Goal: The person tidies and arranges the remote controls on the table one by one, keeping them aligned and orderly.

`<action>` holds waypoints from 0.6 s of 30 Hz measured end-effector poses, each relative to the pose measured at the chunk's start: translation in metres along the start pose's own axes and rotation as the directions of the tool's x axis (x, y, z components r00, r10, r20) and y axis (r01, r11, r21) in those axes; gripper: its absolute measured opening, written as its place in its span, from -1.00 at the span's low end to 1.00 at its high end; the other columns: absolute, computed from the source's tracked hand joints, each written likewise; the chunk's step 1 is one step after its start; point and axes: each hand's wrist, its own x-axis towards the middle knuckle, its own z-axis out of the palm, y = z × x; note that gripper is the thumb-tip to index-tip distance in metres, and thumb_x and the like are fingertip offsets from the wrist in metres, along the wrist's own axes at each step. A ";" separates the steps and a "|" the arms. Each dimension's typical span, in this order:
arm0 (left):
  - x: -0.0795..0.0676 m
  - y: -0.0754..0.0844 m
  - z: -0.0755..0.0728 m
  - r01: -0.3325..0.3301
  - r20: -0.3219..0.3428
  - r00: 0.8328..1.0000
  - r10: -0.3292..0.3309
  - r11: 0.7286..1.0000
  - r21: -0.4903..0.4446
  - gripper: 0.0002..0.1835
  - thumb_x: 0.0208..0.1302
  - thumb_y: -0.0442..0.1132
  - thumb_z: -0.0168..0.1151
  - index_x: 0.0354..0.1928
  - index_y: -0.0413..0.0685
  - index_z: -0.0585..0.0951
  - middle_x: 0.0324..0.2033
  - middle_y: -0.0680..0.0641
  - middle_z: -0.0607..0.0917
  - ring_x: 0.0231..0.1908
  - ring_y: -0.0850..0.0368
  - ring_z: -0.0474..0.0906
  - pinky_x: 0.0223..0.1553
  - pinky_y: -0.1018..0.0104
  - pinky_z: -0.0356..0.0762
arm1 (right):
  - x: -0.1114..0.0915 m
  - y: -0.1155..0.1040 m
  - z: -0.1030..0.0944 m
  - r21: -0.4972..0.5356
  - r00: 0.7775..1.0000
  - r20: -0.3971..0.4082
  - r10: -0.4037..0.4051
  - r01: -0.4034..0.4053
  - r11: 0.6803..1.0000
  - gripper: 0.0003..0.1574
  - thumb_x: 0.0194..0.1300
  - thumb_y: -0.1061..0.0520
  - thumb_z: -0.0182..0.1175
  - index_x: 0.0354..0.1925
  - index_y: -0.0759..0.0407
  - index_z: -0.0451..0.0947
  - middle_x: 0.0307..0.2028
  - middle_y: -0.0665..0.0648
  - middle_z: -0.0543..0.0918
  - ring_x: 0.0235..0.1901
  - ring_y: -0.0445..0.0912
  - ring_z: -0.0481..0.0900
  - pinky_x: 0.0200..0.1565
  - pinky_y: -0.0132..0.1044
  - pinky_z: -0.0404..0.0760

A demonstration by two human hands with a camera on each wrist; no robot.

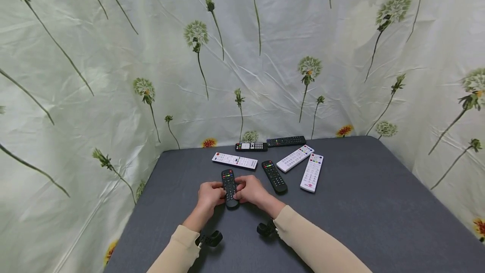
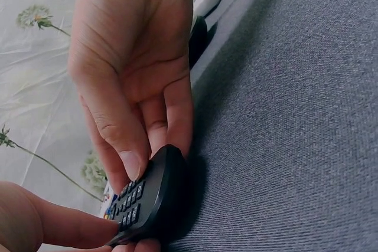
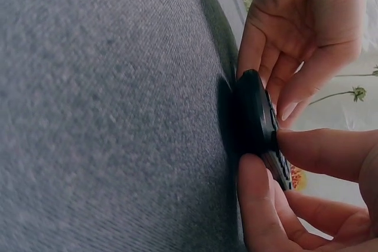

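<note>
In the head view a black remote control (image 1: 229, 188) is held between both hands just over the grey table (image 1: 182, 180), its buttons facing up. My left hand (image 1: 209, 196) grips its left edge, thumb on the button face and fingers curled beneath, as the left wrist view shows. From the other side my right hand (image 1: 251, 189) pinches the right edge between thumb and fingers. The near end of the remote (image 2: 168, 187) is rounded and casts a shadow on the cloth. Close to the right hand lies a second black remote (image 1: 274, 177).
Beyond the hands is a white remote (image 1: 235, 161). Two more white remotes (image 1: 295, 158) (image 1: 312, 172) lie to the right. Along the far edge sit a black remote with light keys (image 1: 251, 147) and another black remote (image 1: 286, 141). A flower-patterned curtain (image 1: 242, 54) hangs behind the table.
</note>
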 end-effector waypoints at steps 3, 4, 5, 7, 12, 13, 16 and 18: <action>-0.002 0.001 0.000 0.000 -0.006 1.000 0.000 1.000 -0.001 -0.58 0.17 -0.59 0.22 0.13 -0.45 0.59 -0.12 -0.32 0.67 -0.24 0.01 0.67 -0.29 0.11 0.74 | -0.001 0.000 0.001 0.013 1.000 -0.002 0.000 0.000 1.000 -0.15 0.01 0.51 0.41 0.31 0.35 0.46 -0.32 0.21 0.62 -0.51 -0.11 0.64 -0.40 -0.19 0.74; -0.003 0.000 -0.001 -0.003 -0.006 1.000 0.003 1.000 0.000 -0.58 0.17 -0.60 0.23 0.13 -0.45 0.59 -0.15 -0.30 0.67 -0.26 0.01 0.67 -0.30 0.11 0.74 | -0.001 0.001 0.002 0.020 1.000 -0.002 0.000 0.000 1.000 -0.13 0.01 0.52 0.41 0.32 0.34 0.45 -0.32 0.23 0.62 -0.52 -0.10 0.64 -0.40 -0.17 0.75; -0.004 0.000 -0.001 -0.003 -0.007 1.000 0.003 1.000 0.002 -0.58 0.18 -0.60 0.23 0.13 -0.44 0.59 -0.19 -0.27 0.67 -0.27 0.02 0.66 -0.30 0.10 0.74 | -0.002 0.001 0.002 0.027 1.000 -0.001 -0.003 0.004 1.000 -0.11 0.00 0.53 0.41 0.33 0.34 0.44 -0.31 0.25 0.63 -0.53 -0.10 0.65 -0.40 -0.16 0.75; -0.005 -0.001 -0.003 -0.004 -0.005 1.000 0.004 1.000 0.002 -0.57 0.17 -0.60 0.25 0.13 -0.42 0.59 -0.21 -0.24 0.67 -0.29 0.04 0.65 -0.31 0.11 0.73 | -0.002 0.002 0.004 0.041 1.000 0.002 -0.009 0.009 0.999 -0.08 -0.02 0.55 0.41 0.34 0.33 0.42 -0.30 0.28 0.63 -0.54 -0.09 0.65 -0.39 -0.13 0.75; -0.007 -0.001 -0.010 -0.011 0.009 1.000 0.011 1.000 0.003 -0.56 0.18 -0.59 0.26 0.15 -0.40 0.58 -0.18 -0.24 0.67 -0.27 0.03 0.64 -0.31 0.11 0.73 | -0.007 -0.002 0.008 0.077 0.999 0.013 -0.035 0.034 0.996 -0.04 -0.04 0.55 0.40 0.36 0.34 0.39 -0.29 0.33 0.63 -0.52 -0.08 0.66 -0.40 -0.13 0.75; -0.008 -0.001 -0.012 -0.013 0.012 1.000 0.013 1.000 0.003 -0.56 0.18 -0.59 0.26 0.15 -0.40 0.58 -0.17 -0.25 0.67 -0.26 0.02 0.64 -0.30 0.11 0.73 | -0.008 -0.003 0.009 0.085 0.999 0.015 -0.040 0.038 0.996 -0.05 -0.03 0.54 0.40 0.36 0.35 0.39 -0.29 0.32 0.63 -0.51 -0.08 0.66 -0.40 -0.13 0.75; -0.010 0.001 -0.019 -0.017 0.016 1.000 0.017 1.000 0.006 -0.56 0.18 -0.60 0.25 0.15 -0.39 0.58 -0.16 -0.26 0.66 -0.26 0.01 0.63 -0.31 0.11 0.73 | -0.010 -0.006 0.012 0.108 0.998 0.022 -0.051 0.048 0.993 -0.08 0.01 0.50 0.40 0.37 0.34 0.38 -0.30 0.28 0.65 -0.47 -0.07 0.68 -0.38 -0.12 0.75; -0.012 0.003 -0.023 -0.020 0.015 1.000 0.020 1.000 0.010 -0.56 0.18 -0.61 0.24 0.15 -0.38 0.58 -0.16 -0.25 0.66 -0.26 0.01 0.63 -0.32 0.11 0.72 | -0.011 -0.008 0.014 0.121 0.998 0.029 -0.052 0.048 0.991 -0.12 0.07 0.47 0.39 0.37 0.31 0.38 -0.31 0.23 0.67 -0.43 -0.07 0.68 -0.35 -0.11 0.76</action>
